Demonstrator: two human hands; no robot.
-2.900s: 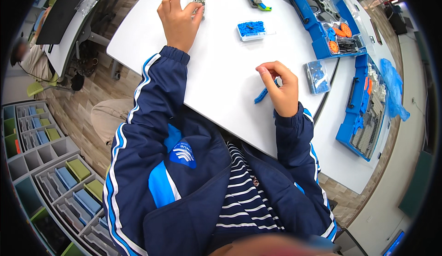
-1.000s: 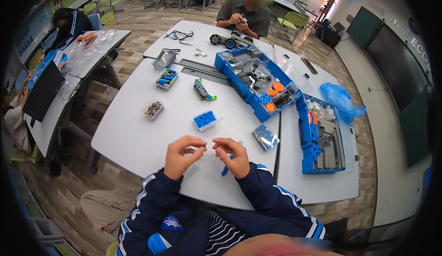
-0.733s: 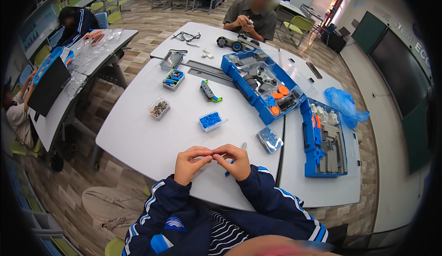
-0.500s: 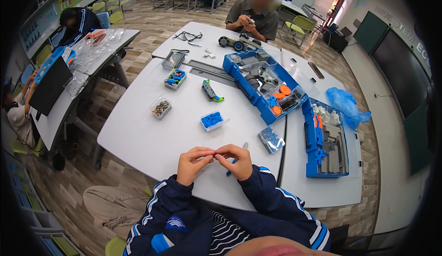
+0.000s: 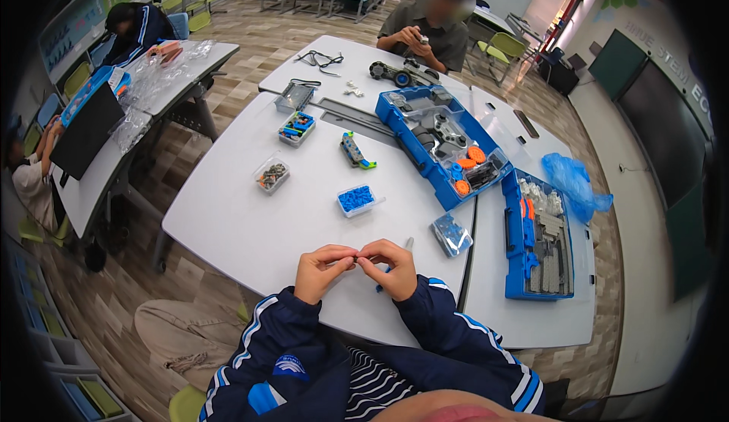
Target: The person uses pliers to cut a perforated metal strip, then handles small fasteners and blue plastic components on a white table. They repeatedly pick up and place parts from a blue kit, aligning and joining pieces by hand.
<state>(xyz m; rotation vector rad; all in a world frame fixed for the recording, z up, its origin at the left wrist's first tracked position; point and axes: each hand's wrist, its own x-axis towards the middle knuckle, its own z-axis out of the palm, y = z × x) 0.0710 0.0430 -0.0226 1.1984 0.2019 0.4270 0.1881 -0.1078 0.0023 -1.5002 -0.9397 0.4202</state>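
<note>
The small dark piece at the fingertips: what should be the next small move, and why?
Perhaps turn the small dark piece slightly so that more of it shows: the left hand and right hand both seem to pinch it, their fingertips hiding most of its shape.

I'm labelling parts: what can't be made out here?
Head view, tiny piece between left hand and right hand: too small, partly covered by them.
Head view, blue part: mostly hidden by the right hand.
Head view, item held by the co-worker: too small.
</note>
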